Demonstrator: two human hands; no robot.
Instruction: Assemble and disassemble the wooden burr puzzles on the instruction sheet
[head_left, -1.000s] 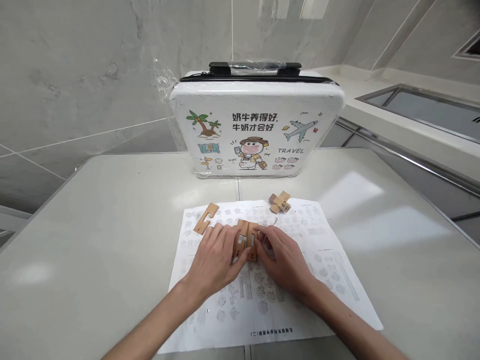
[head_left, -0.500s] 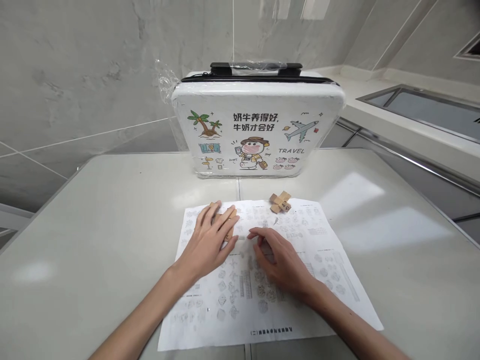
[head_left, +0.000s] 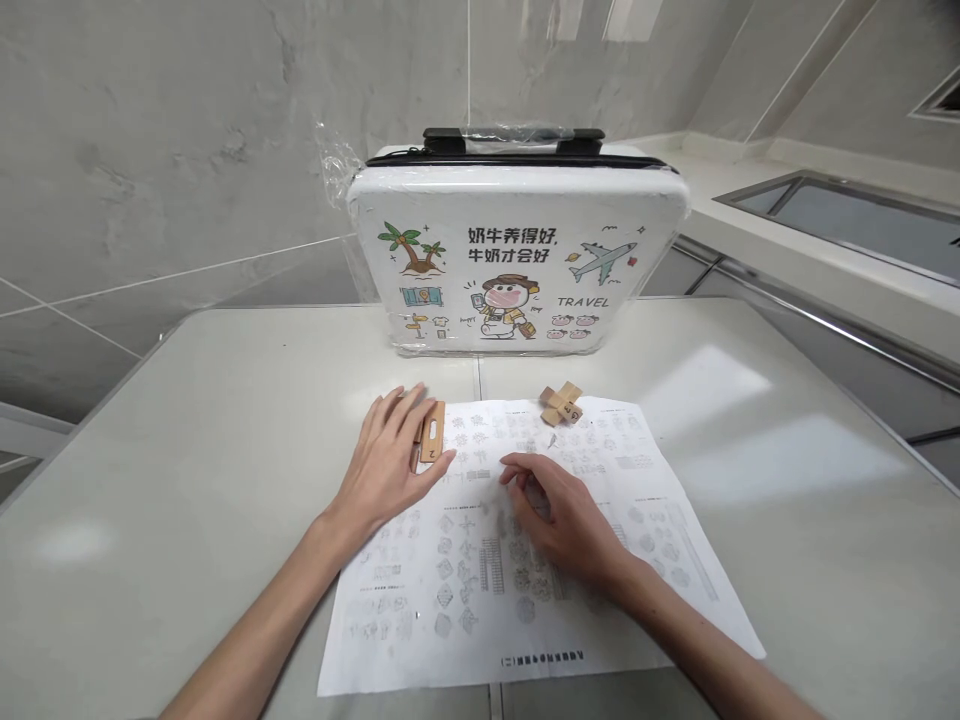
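My left hand lies palm down, fingers stretched, over wooden puzzle pieces at the sheet's upper left edge. One flat piece with a slot and a "2" shows beside the fingertips; the others are mostly hidden under the hand. Loosely curled, my right hand rests on the printed sheet, with nothing visible in its fingers. Beyond it, a joined cluster of wooden pieces sits at the sheet's far edge, marked with numbers. Small puzzle diagrams cover the sheet.
A white cartoon-printed case in clear plastic wrap stands upright at the back of the pale table. Behind it rises a grey tiled wall. To the right is a counter with a dark inset panel.
My left hand has slid left with the wooden pieces beneath it, uncovering the slotted piece marked "2". My right hand and the joined cluster have stayed almost still.
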